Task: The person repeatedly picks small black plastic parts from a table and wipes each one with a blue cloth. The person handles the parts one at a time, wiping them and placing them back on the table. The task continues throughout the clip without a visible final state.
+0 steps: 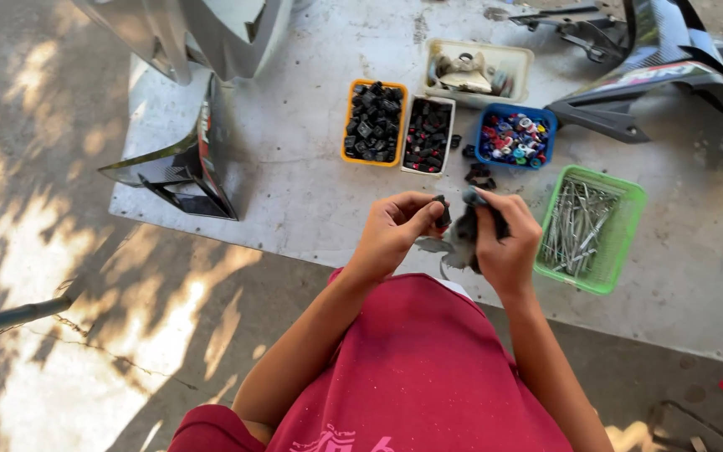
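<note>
Left hand [395, 230] pinching a small black clip [443, 211], right hand [508, 238] clenched around a dark rag [464, 234] just beside it — both above a grey slab [294, 184], near a green basket [621, 243] of nails and trays of small parts.

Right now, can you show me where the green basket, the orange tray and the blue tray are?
green basket [629, 219], head view, on its bare right rim.
orange tray [347, 125], head view, on its left wall.
blue tray [516, 111], head view, on its far rim.

Head view, steeply down, near table [294, 201]
</note>
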